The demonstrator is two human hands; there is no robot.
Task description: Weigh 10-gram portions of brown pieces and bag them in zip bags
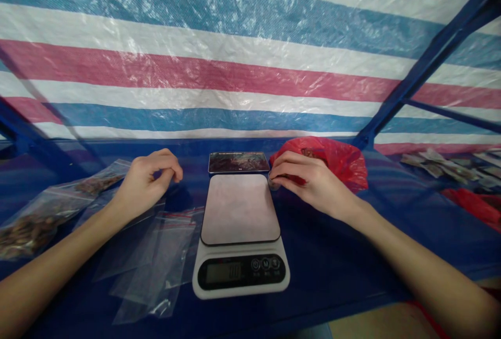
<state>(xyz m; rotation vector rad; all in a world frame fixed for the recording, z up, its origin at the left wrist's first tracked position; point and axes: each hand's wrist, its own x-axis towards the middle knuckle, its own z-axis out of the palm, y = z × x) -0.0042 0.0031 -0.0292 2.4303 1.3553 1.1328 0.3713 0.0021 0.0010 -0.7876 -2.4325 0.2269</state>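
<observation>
A kitchen scale (241, 208) with a pale square plate stands in front of me; nothing lies on the plate, and its display is too dim to read surely. To its left, my left hand (146, 177) is raised over the shelf, fingers curled in towards the thumb and nothing seen between them. My right hand (309, 177) is at the scale's upper right corner. Its thumb and fingers are pinched together at a small, clear object (273, 182) mostly hidden by the fingertips. Behind this hand sits a red plastic bag (340, 159) with brown pieces partly visible inside.
A phone (238, 162) lies behind the scale. Flat clear zip bags (152, 266) overlap at left, beside filled zip bags (29, 232) of brown dried pieces. The blue metal shelf (332, 276) has a diagonal post (415, 68) at right. Striped plastic sheeting (219, 73) hangs behind.
</observation>
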